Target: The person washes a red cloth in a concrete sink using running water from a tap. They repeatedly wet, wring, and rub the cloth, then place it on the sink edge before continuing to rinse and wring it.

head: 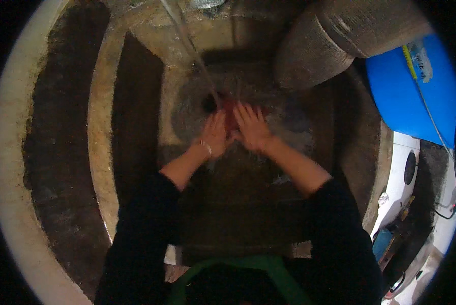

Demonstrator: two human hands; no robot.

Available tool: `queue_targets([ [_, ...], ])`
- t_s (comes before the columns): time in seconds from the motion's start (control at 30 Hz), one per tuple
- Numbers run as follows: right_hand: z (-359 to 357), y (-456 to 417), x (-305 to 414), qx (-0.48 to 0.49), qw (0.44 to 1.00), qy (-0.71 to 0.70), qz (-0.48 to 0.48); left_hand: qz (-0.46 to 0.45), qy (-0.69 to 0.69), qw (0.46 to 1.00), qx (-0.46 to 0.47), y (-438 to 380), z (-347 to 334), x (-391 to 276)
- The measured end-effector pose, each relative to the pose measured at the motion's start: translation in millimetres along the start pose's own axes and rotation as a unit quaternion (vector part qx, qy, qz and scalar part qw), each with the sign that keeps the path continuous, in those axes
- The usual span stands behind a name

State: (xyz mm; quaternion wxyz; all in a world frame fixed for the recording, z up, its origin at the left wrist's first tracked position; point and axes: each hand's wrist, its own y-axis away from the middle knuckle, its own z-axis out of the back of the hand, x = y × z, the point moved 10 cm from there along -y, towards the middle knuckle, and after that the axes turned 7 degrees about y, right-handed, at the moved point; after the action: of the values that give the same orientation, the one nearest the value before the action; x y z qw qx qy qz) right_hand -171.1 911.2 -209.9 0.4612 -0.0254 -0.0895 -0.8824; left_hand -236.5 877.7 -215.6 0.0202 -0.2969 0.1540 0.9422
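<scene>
Both of my hands lie palm down, blurred, over a dark red thing (231,116) on a dim, stained surface (189,114). It may be cloth or another soft material; I cannot tell. My left hand (215,131), with a pale band at the wrist, rests along its left side, fingers stretched out. On its right side is my right hand (252,127), with its fingers spread. Neither hand is plainly closed around it. A thin pale line (197,57), either a rod or a water stream, runs down from the top towards the red thing.
A large grey-brown cylinder (319,49) slants in from the upper right. Beyond it stands a blue plastic container (407,91). Pale raised ledges (102,114) run along the left. White panels (403,156) and assorted items line the right edge.
</scene>
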Motion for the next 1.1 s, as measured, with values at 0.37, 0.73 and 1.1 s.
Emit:
queue_targets([
  [0.37, 11, -33, -18, -0.003, 0.999, 0.033, 0.018, 0.022, -0.165, 0.983, 0.076, -13, -23, 9],
  [0.73, 26, -54, -24, -0.026, 0.998, 0.062, -0.002, -0.01, -0.074, 0.997, -0.007, -30, 9, 7],
  [1.1, 5, 7, 12, 0.019, 0.998, -0.015, 0.058, 0.004, -0.022, 0.997, 0.077, 29, -18, -10],
])
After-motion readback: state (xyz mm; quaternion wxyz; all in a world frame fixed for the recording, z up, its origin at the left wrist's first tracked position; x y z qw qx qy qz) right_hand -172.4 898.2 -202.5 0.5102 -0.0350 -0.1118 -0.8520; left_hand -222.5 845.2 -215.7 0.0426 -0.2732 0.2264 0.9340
